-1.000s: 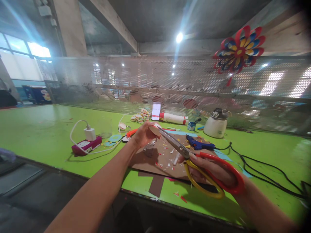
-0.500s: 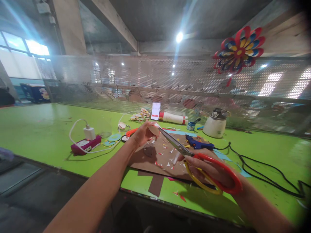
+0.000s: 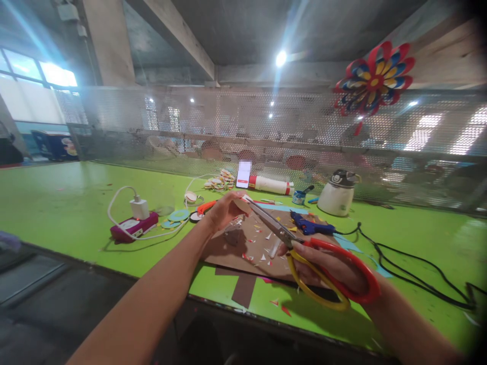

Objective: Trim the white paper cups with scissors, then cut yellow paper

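In my left hand (image 3: 224,210) is a small pale paper disc (image 3: 242,205), pinched above a brown cardboard sheet (image 3: 224,258). My right hand (image 3: 315,258) is wrapped around the handles of large scissors (image 3: 276,228), one loop red and the other yellow. Their blades point up and to the left, and the tips meet the disc's edge. Small red, white and yellow paper scraps (image 3: 263,257) lie scattered over the cardboard below. My fingers partly cover the disc.
A blue glue gun (image 3: 310,224) with a black cord lies to the right. Behind stand a white jug (image 3: 338,195), a phone (image 3: 243,175) and a blue jar (image 3: 299,197). A purple power strip (image 3: 129,230) with a white charger sits left. A paper flower (image 3: 375,81) hangs upper right.
The yellow handle loop has swung slightly down and away from the red one, so the scissors' handles are spread wider. My left hand and the disc stay nearly in place.
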A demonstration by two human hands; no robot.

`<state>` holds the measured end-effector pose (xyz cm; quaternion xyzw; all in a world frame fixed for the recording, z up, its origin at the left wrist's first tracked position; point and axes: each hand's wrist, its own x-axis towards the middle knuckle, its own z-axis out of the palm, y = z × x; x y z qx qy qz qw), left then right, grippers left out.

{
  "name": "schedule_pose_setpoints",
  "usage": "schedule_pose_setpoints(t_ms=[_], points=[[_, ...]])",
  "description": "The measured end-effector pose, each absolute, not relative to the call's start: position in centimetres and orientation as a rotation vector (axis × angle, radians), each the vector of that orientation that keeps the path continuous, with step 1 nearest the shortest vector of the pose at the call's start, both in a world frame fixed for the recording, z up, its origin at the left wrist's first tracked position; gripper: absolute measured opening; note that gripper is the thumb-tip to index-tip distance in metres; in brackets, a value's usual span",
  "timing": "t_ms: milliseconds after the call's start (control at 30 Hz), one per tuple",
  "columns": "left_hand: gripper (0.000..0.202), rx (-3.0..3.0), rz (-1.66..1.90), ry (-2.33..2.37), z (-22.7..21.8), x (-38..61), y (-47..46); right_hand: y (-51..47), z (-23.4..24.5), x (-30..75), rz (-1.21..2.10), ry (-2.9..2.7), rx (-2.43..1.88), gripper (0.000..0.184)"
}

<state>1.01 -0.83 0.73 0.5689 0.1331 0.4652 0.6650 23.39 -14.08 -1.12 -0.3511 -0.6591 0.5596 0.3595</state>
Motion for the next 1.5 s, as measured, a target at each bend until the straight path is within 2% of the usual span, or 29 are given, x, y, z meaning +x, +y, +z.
schedule_pose_setpoints(t_ms=[600, 733, 900, 1000, 1133, 1267, 1500], points=[[0.019, 1.234, 1.151, 0.29, 0.6, 0.7, 0.1, -14.6, -0.1, 23.4, 1.194, -1.87, -1.042, 0.034], [0.021, 1.214, 1.181, 0.223, 0.6, 0.7, 0.4, -14.5, -0.6, 23.6, 1.279, -1.77, -1.025, 0.028], [0.026, 1.254, 1.133, 0.154, 1.1, 0.7, -0.3, -14.5, -1.0, 23.6, 1.327, -1.711, -0.898, 0.032], [0.03, 1.321, 1.108, 0.091, 1.6, 0.7, -1.0, -14.5, -0.7, 23.6, 1.132, -1.813, -0.931, 0.033], [0.04, 1.385, 1.056, 0.022, 2.1, 0.5, -1.8, -14.7, 0.2, 23.0, 0.684, -1.973, -1.117, 0.031], [0.044, 1.442, 1.111, 0.066, 2.3, 0.6, -2.0, -14.4, 0.3, 22.0, 0.358, -1.964, -1.298, 0.023], [0.046, 1.534, 1.302, 0.127, 2.1, 1.4, -1.5, -13.8, -0.5, 22.0, 0.248, -1.912, -1.292, 0.012]])
